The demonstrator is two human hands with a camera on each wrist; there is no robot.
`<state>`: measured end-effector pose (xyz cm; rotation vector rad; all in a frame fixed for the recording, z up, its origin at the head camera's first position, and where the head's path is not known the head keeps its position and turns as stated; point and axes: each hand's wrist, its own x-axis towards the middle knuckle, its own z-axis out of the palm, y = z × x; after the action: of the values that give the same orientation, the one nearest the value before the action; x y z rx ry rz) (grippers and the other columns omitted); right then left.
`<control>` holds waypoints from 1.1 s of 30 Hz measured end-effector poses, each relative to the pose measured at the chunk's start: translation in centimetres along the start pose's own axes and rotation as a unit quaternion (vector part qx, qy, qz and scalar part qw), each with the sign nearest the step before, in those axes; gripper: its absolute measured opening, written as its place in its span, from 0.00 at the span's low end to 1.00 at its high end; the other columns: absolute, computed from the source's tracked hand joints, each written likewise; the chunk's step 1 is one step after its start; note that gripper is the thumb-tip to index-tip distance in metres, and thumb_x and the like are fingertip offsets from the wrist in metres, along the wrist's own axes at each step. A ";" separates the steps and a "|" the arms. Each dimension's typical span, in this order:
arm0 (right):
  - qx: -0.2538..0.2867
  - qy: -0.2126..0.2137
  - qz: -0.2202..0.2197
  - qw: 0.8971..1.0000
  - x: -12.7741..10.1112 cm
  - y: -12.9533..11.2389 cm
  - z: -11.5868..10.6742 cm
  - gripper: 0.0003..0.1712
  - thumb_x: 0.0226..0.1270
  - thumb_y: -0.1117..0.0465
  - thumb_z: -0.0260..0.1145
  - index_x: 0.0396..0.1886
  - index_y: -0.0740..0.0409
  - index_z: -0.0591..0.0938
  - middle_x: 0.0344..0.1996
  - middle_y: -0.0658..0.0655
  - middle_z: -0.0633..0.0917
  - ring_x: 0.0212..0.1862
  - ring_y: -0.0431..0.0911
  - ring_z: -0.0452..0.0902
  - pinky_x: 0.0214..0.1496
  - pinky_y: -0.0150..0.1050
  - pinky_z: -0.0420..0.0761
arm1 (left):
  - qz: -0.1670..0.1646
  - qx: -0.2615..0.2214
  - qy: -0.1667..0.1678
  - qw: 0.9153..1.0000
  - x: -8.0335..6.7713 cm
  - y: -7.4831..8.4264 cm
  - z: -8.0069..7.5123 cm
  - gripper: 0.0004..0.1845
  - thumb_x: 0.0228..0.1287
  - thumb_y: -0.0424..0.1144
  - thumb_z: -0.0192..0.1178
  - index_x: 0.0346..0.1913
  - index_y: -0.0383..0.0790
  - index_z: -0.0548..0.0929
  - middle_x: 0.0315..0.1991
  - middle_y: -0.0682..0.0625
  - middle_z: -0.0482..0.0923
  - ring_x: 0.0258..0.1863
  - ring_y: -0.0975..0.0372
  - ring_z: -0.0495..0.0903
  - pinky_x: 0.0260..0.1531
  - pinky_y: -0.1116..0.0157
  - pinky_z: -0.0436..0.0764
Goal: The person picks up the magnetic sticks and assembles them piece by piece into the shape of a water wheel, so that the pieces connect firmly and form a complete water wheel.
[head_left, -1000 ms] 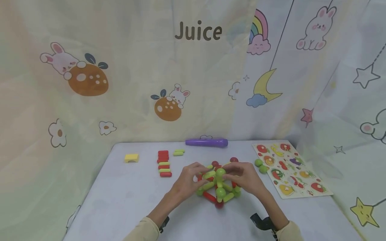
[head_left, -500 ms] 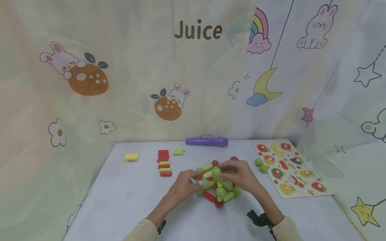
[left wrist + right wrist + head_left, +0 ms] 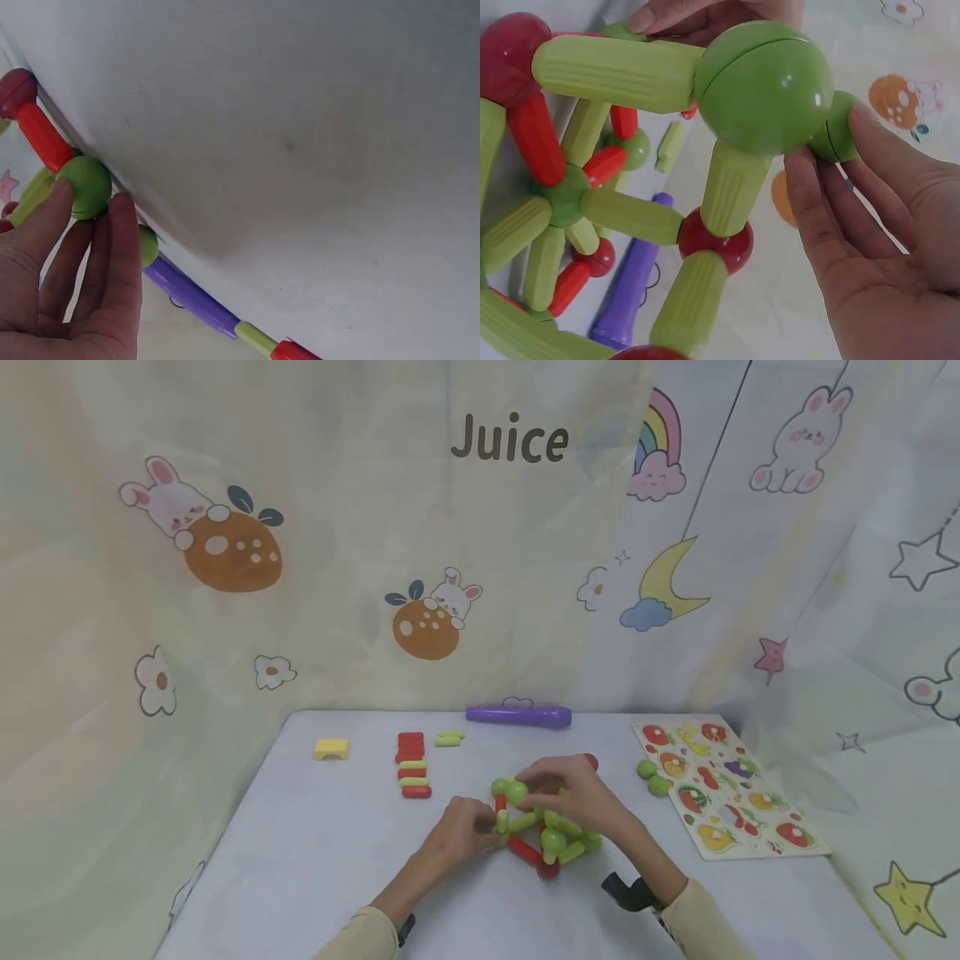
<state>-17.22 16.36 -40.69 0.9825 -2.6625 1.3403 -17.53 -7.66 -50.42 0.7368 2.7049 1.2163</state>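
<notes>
Frame of green and red plastic rods joined by green and red balls standing mid-table on white table, between both hands.

Left hand low at frame's left side; fingers lying fairly straight against green ball at lower left corner, thumb side touching it too. Steadying contact, not a wrap-round grip.

Right hand over frame's top; fingertips pinching small green ball held against large green ball atop frame. From head view, two green balls side by side at top left corner. Whether small ball is already seated or only touching: cannot tell.

Judgement on step in hand: joining a ball at an upper corner. Best done with left hand kept firm on lower corner to stop frame sliding or folding; right hand pressing lightly, in line with the rod beneath, not sideways. Risk: side load popping neighbouring joints apart.

Elsewhere on table: row of spare red and green rods, yellow arch block, purple plastic wand, two loose green balls, wooden fruit puzzle board.
</notes>
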 end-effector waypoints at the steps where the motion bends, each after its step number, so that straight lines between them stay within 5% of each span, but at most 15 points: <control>1: -0.007 -0.010 0.002 1.000 0.3 -0.2 0.1 0.18 0.64 0.63 0.82 0.53 0.59 0.91 0.46 0.51 0.93 0.46 0.45 0.90 0.51 0.40 0.90 | 0.002 0.002 0.001 1.000 0.0 0.0 0.0 0.11 0.62 0.35 0.81 0.46 0.40 0.95 0.38 0.55 0.92 0.40 0.66 0.88 0.46 0.65 0.88; 15: -0.148 -0.105 -0.033 0.983 2.6 -1.3 1.9 0.16 0.65 0.66 0.80 0.53 0.60 0.91 0.47 0.52 0.92 0.51 0.47 0.87 0.56 0.44 0.88 | 0.020 -0.026 0.007 0.999 0.0 -0.4 0.0 0.07 0.60 0.31 0.80 0.41 0.37 0.95 0.33 0.53 0.91 0.32 0.71 0.84 0.38 0.71 0.85; 25: -0.164 -0.124 -0.032 0.978 2.7 -1.3 1.8 0.14 0.67 0.64 0.80 0.52 0.56 0.91 0.46 0.49 0.92 0.50 0.44 0.86 0.56 0.48 0.87 | 0.022 -0.030 0.013 0.999 -0.1 -0.3 0.1 0.06 0.61 0.29 0.79 0.40 0.38 0.95 0.32 0.53 0.91 0.31 0.72 0.83 0.37 0.71 0.85; 30: -0.155 -0.114 -0.019 0.981 2.3 -1.5 1.3 0.17 0.67 0.63 0.80 0.55 0.55 0.90 0.50 0.49 0.91 0.53 0.45 0.85 0.57 0.47 0.87 | 0.025 -0.026 0.017 0.999 -0.1 -0.3 0.2 0.06 0.61 0.30 0.80 0.39 0.38 0.95 0.32 0.53 0.91 0.31 0.71 0.83 0.36 0.71 0.85; 33: -0.137 -0.058 -0.023 0.989 0.9 -1.7 -0.5 0.19 0.68 0.62 0.79 0.58 0.55 0.89 0.52 0.49 0.91 0.55 0.48 0.86 0.57 0.49 0.88 | 0.022 -0.029 0.014 0.999 -0.1 -0.3 0.3 0.05 0.61 0.30 0.79 0.39 0.37 0.94 0.33 0.51 0.91 0.31 0.70 0.84 0.35 0.71 0.85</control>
<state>-17.17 15.47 -38.92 1.1059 -2.7873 0.9007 -17.43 -7.66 -50.84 0.7811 2.6777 1.3183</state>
